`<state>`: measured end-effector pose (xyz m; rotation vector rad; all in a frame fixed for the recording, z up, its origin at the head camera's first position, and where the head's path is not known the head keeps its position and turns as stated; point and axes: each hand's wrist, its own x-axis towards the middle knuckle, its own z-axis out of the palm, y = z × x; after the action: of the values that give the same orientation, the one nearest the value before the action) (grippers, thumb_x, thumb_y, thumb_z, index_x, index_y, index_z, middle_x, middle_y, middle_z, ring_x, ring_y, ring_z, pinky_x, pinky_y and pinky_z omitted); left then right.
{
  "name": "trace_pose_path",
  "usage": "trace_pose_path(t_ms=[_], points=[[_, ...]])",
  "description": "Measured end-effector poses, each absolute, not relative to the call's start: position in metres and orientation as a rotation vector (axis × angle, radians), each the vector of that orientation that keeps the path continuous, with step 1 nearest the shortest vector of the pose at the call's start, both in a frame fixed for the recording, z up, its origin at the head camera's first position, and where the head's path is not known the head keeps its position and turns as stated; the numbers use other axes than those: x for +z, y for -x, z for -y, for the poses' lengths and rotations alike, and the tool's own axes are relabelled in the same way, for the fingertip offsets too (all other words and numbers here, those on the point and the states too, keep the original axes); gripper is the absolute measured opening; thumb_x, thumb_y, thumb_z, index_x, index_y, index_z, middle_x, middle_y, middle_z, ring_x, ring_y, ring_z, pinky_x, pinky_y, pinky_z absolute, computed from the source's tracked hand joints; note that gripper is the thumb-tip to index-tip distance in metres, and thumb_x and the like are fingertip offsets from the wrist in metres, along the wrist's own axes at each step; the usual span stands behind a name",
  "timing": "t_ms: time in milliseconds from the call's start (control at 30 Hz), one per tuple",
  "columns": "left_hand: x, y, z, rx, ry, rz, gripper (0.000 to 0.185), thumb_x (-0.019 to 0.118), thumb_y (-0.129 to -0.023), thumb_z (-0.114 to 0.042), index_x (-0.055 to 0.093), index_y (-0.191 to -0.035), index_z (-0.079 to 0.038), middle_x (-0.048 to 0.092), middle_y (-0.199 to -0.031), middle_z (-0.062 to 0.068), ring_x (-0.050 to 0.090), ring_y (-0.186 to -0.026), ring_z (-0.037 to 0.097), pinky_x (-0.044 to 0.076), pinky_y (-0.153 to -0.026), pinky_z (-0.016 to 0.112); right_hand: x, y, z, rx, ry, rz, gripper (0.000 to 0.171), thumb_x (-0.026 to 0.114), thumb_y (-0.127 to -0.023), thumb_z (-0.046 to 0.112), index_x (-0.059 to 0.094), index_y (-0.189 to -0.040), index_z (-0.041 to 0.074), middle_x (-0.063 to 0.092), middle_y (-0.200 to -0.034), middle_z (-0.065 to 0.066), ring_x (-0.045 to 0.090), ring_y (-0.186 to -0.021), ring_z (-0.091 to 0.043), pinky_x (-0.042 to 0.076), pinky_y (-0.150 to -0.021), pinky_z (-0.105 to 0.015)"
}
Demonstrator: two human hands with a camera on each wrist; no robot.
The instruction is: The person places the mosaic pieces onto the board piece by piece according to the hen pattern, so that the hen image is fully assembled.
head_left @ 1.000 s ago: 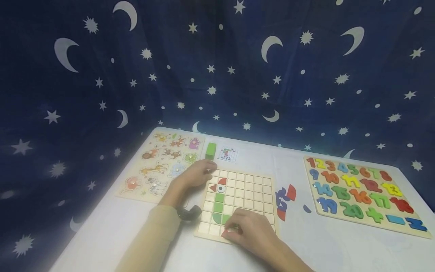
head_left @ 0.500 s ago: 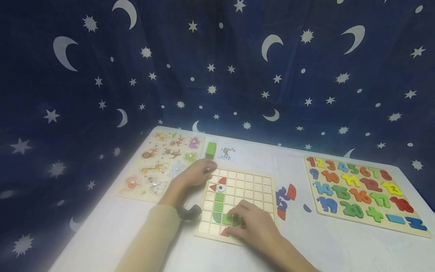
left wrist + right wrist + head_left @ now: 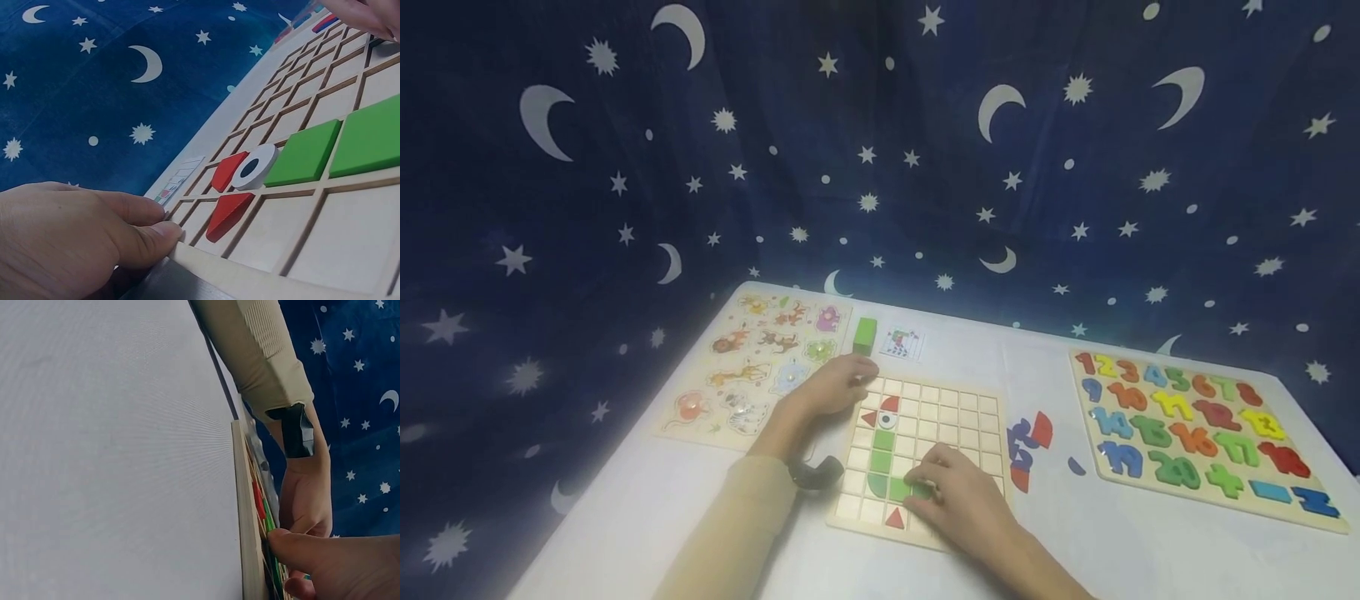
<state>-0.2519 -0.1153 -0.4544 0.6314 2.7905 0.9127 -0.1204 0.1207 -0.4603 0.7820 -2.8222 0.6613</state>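
At the far left corner of a wooden grid board (image 3: 931, 433), my left hand (image 3: 837, 383) pinches the rim between thumb and fingers; the left wrist view shows the thumb (image 3: 161, 236) on the edge. My right hand (image 3: 962, 502) is over the near part of the board, thumb and fingertips around a dark green rounded piece (image 3: 922, 490), which they partly cover. Beside it sit a green square (image 3: 898, 489) and a green quarter-round piece (image 3: 877, 484). A red triangle (image 3: 895, 519) lies in the row below. Further up are a white eye disc (image 3: 887, 419) and small red pieces (image 3: 890, 402).
Loose red and blue pieces (image 3: 1021, 457) lie right of the board, with a blue half-round (image 3: 1077, 466) apart. A green block (image 3: 865, 333) and a picture card (image 3: 902, 342) are behind. An animal puzzle (image 3: 722, 400) stands left, a number puzzle (image 3: 1210, 429) right.
My right hand has let go of the red triangle, which now lies in its cell, and has shifted up to the green pieces. My left hand stays at the board's corner.
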Motion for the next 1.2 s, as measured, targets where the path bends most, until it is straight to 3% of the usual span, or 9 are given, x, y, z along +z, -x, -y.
trace_pose_path(t_ms=[300,467,633,767,1033,1200], points=[[-0.451,0.247,0.118,0.943,-0.604,-2.769,0.044,0.061,-0.086,-0.006,0.056,-0.13,-0.007,0.053,-0.138,0.011,0.046,-0.132,0.028,0.032,-0.116,0.042,-0.465,0.12,-0.118,0.698,-0.785,2.794,0.021,0.078,-0.074,0.037,0.072,-0.091,0.028,0.052,-0.089,0.02,0.044,-0.072,0.005,0.044,-0.059,-0.011],[-0.451,0.249,0.118,0.945,-0.625,-2.764,0.044,0.061,-0.086,-0.006,0.056,-0.13,-0.007,0.053,-0.138,0.01,0.045,-0.132,0.028,0.031,-0.116,0.042,-0.464,0.122,-0.121,0.676,-0.893,2.771,0.032,0.075,-0.076,0.042,0.07,-0.106,0.032,0.05,-0.097,0.019,0.044,-0.08,0.003,0.045,-0.065,-0.012],[-0.454,0.252,0.115,0.929,-0.631,-2.771,0.044,0.061,-0.087,-0.007,0.057,-0.13,-0.009,0.053,-0.138,0.008,0.046,-0.132,0.026,0.031,-0.116,0.041,-0.467,0.119,-0.121,0.457,-1.138,2.727,0.042,0.059,-0.086,0.055,0.059,-0.126,0.042,0.047,-0.109,0.011,0.038,-0.089,-0.005,0.041,-0.073,-0.02],[-0.455,0.253,0.113,0.926,-0.621,-2.769,0.043,0.061,-0.087,-0.008,0.057,-0.13,-0.01,0.053,-0.138,0.008,0.045,-0.132,0.026,0.031,-0.116,0.041,-0.471,0.116,-0.122,0.297,-1.196,2.67,0.044,0.049,-0.09,0.058,0.053,-0.131,0.044,0.048,-0.113,0.005,0.036,-0.088,-0.008,0.037,-0.074,-0.023],[-0.453,0.251,0.112,0.931,-0.596,-2.762,0.043,0.061,-0.087,-0.007,0.057,-0.13,-0.009,0.053,-0.138,0.008,0.046,-0.132,0.026,0.032,-0.116,0.042,-0.464,0.118,-0.126,0.308,-1.166,2.738,0.048,0.049,-0.089,0.059,0.048,-0.135,0.044,0.049,-0.118,0.006,0.041,-0.098,-0.009,0.044,-0.083,-0.028],[-0.453,0.249,0.115,0.949,-0.598,-2.762,0.043,0.061,-0.087,-0.007,0.057,-0.13,-0.008,0.053,-0.138,0.01,0.045,-0.132,0.027,0.031,-0.116,0.043,-0.436,0.139,-0.152,0.434,-0.959,2.878,0.048,0.063,-0.086,0.048,0.055,-0.132,0.036,0.053,-0.117,0.008,0.046,-0.105,-0.009,0.048,-0.09,-0.034]])
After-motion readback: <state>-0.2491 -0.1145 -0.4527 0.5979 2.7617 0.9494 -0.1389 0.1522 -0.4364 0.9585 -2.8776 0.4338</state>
